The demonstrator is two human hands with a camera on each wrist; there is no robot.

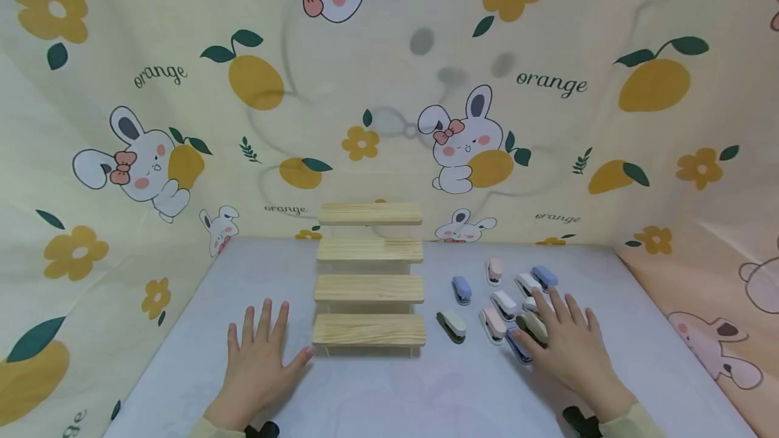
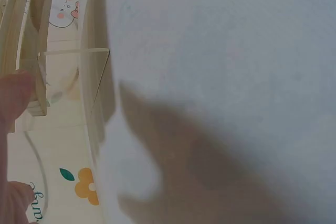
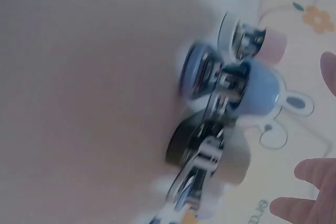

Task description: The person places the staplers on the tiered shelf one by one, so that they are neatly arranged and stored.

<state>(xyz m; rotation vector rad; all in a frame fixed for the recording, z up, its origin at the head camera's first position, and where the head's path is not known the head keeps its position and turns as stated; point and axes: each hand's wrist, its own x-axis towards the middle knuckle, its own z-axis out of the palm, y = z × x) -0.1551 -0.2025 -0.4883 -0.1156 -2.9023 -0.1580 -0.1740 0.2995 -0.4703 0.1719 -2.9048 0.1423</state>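
A person's right hand [image 1: 569,343] lies spread, fingers straight, over a huddle of small staplers [image 1: 505,303] on the pale table [image 1: 426,391], its fingertips resting on a greenish-grey stapler [image 1: 534,326] and a blue one [image 1: 518,347] under the thumb; nothing is pinched yet. The left hand [image 1: 258,350] rests flat and open well to the other side, thumb tip just beside the lowest step of a four-tier wooden riser [image 1: 368,330] whose shelves stand bare. The work appears to be at the picking stage, a stapler being chosen from the pile. The next move would call for closing fingers round a single stapler and lifting it clear of its neighbours, which crowd against one another beneath the palm. Beyond the fingertips lie pink, white and lavender-blue ones; a dark-green stapler [image 1: 451,325] and another blue one [image 1: 461,289] sit apart, between the grasping hand and the riser. The right wrist view is too blurred to show contact.
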